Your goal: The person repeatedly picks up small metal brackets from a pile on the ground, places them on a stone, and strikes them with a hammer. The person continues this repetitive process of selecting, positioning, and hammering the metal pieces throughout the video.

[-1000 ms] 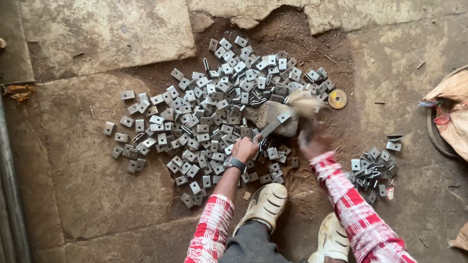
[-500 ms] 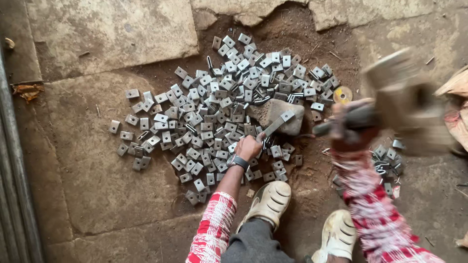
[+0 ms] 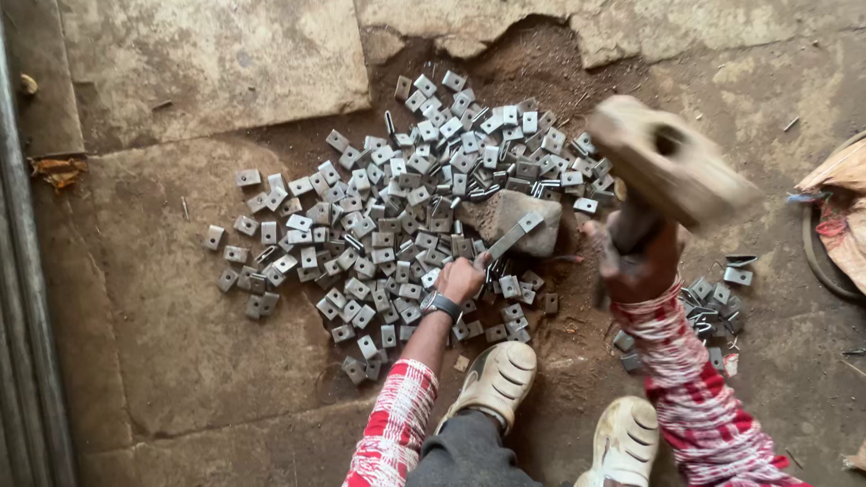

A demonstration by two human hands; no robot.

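Fingers of the left hand [image 3: 462, 280] pinch a flat grey metal strip [image 3: 507, 240] lying on a grey stone block [image 3: 523, 221] at two o'clock; the right hand [image 3: 636, 261] grips a big blurred hammer [image 3: 672, 162].

Cracked stone floor [image 3: 207, 54] with a patch of bare dirt. A large spread of small grey metal plates [image 3: 397, 216] lies on it around a stone block [image 3: 519, 221]; a smaller heap of plates [image 3: 713, 302] lies to the right.

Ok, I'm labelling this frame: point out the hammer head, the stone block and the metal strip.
hammer head [image 3: 672, 162], head view, its broad side.
stone block [image 3: 523, 218], head view, top face.
metal strip [image 3: 507, 239], head view, mid-length.
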